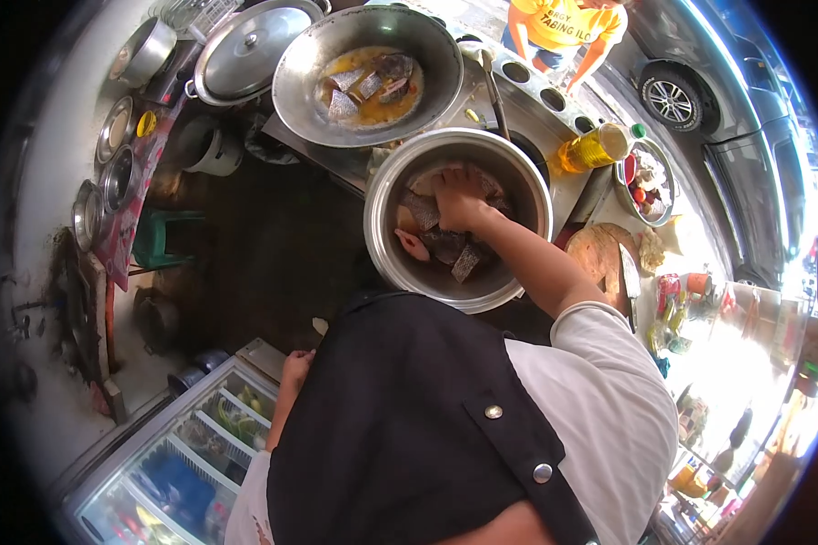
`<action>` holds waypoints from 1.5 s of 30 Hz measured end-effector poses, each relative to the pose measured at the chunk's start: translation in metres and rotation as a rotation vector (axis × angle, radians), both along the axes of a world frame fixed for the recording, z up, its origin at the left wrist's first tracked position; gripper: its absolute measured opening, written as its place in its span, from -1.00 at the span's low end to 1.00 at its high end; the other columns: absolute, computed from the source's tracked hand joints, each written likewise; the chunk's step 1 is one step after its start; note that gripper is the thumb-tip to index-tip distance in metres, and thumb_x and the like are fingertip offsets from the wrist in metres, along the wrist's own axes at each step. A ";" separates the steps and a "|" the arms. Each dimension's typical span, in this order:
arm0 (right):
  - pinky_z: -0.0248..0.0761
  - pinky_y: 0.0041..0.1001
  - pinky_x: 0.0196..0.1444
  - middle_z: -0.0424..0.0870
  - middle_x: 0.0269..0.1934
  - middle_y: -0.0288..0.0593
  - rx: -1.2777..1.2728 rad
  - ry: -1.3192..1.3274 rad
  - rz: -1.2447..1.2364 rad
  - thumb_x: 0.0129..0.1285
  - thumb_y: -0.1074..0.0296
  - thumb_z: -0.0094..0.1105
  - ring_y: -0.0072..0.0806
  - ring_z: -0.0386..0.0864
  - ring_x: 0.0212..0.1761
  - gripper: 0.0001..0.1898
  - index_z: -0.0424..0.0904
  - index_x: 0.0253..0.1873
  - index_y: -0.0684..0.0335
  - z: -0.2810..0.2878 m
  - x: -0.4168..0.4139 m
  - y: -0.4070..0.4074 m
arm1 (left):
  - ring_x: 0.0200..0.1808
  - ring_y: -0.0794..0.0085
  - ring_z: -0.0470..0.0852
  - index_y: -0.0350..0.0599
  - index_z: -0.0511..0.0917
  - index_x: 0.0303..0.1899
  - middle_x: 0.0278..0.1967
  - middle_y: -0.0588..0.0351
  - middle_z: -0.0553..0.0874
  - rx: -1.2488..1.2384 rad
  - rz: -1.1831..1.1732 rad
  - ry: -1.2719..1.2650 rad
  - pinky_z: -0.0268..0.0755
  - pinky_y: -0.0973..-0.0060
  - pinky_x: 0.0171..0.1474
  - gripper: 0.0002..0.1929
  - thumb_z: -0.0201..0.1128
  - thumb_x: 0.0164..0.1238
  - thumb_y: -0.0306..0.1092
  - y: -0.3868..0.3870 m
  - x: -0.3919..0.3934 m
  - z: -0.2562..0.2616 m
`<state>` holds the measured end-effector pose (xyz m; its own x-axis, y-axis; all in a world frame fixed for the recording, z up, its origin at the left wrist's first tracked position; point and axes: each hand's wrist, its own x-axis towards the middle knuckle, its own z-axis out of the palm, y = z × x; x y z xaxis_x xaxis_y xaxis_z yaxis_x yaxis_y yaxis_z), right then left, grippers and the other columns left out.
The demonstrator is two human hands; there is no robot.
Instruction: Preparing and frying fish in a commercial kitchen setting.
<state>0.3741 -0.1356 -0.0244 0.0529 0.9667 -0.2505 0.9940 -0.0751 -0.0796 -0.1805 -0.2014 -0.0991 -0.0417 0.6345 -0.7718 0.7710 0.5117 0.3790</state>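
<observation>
My right hand (460, 197) reaches into a large metal pot (376, 225), fingers down on raw fish pieces (465, 263) with scaly skin; whether it grips one is hidden. Behind the pot stands a wide metal wok (290, 88) with several fish pieces (343, 105) in yellowish, oily liquid. My left hand (300, 361) hangs low at my left side, partly covered by my black apron, its fingers bent; I cannot tell if it holds anything. A long-handled tool (495, 95) leans between wok and pot.
A bottle of yellow oil (593, 148) stands right of the pot, near a bowl of vegetables (647, 184), a round wooden chopping board (596, 252) and a knife (629, 272). A lidded pot (251, 51) stands at the back left. A person in yellow (562, 27) is beyond the counter.
</observation>
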 end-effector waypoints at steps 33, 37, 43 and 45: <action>0.55 -0.30 -0.07 0.75 -0.25 0.01 0.383 0.708 -0.203 0.06 0.11 0.50 -0.18 0.72 -0.20 -0.58 0.70 -0.06 0.27 0.158 0.017 0.082 | -0.53 0.46 0.56 -0.23 0.56 -0.06 -0.39 0.14 0.62 -0.150 0.256 -0.070 0.32 0.48 -0.55 -0.63 0.40 0.41 -0.10 0.025 -0.018 -0.026; 0.59 -0.22 0.01 0.77 -0.15 0.12 0.357 0.472 -0.059 0.02 0.12 0.49 -0.08 0.75 -0.09 -0.52 0.72 0.00 0.29 0.106 0.037 0.185 | -0.54 0.47 0.56 -0.25 0.56 -0.06 -0.38 0.13 0.62 -0.111 0.297 -0.042 0.32 0.50 -0.56 -0.64 0.40 0.42 -0.13 0.029 -0.003 -0.014; 0.58 -0.18 0.16 0.74 0.06 0.17 -0.121 0.304 -0.172 0.07 0.28 0.32 -0.03 0.72 0.09 -0.55 0.71 0.08 0.34 0.017 0.029 0.272 | -0.47 0.50 0.61 -0.25 0.55 0.02 -0.33 0.12 0.66 -0.093 0.518 -0.201 0.33 0.57 -0.53 -0.62 0.40 0.43 -0.13 0.022 -0.021 -0.036; 0.57 -0.18 0.19 0.72 0.09 0.19 -0.097 0.313 -0.264 0.11 0.29 0.29 -0.01 0.70 0.14 -0.57 0.71 0.08 0.36 -0.001 0.025 0.278 | -0.45 0.52 0.62 -0.25 0.55 0.03 -0.32 0.12 0.67 -0.080 0.600 -0.296 0.34 0.59 -0.52 -0.61 0.39 0.44 -0.12 0.012 -0.034 -0.044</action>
<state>0.3992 0.1424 -0.0252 0.2026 0.9012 -0.3831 0.8684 -0.3461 -0.3550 -0.2148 -0.1898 -0.1429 -0.1483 0.5074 -0.8488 0.2133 0.8545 0.4736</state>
